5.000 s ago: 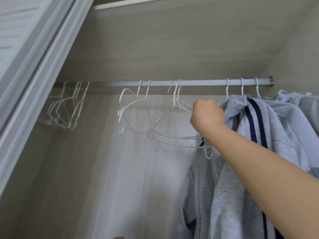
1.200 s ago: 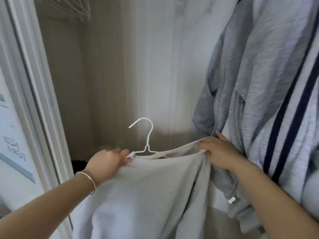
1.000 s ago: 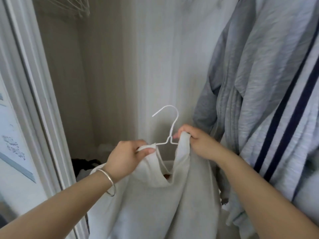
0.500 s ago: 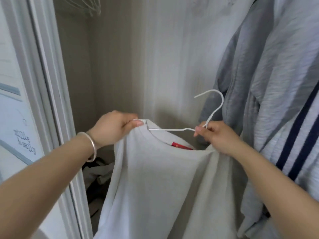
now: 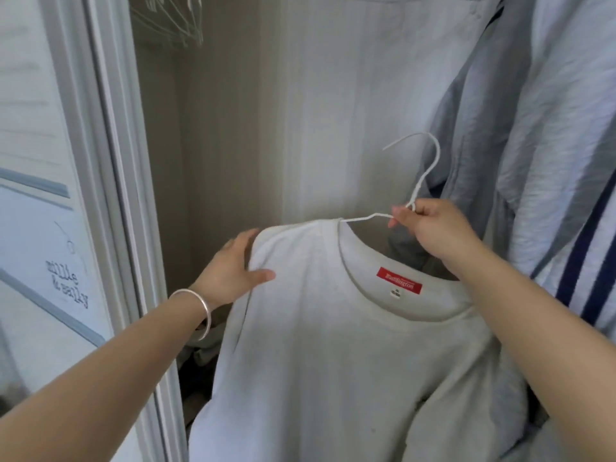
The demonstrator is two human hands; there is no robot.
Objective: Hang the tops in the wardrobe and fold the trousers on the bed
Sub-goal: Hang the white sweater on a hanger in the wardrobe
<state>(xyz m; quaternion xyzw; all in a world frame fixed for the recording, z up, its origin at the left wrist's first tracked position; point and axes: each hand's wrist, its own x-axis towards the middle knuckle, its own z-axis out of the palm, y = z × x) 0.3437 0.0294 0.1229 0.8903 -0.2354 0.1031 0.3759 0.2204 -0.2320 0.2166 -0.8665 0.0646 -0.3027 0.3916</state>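
Right hand [image 5: 430, 228] pinches white hanger [image 5: 420, 181] neck, hook up; left hand [image 5: 233, 271] flat, smoothing white top [image 5: 333, 345] shoulder. Rail overhead, probably, out of view.

White top [image 5: 333, 361] matt soft cloth; hanger [image 5: 423, 175] thin white-coated wire; bracelet [image 5: 200, 308] shiny metal.
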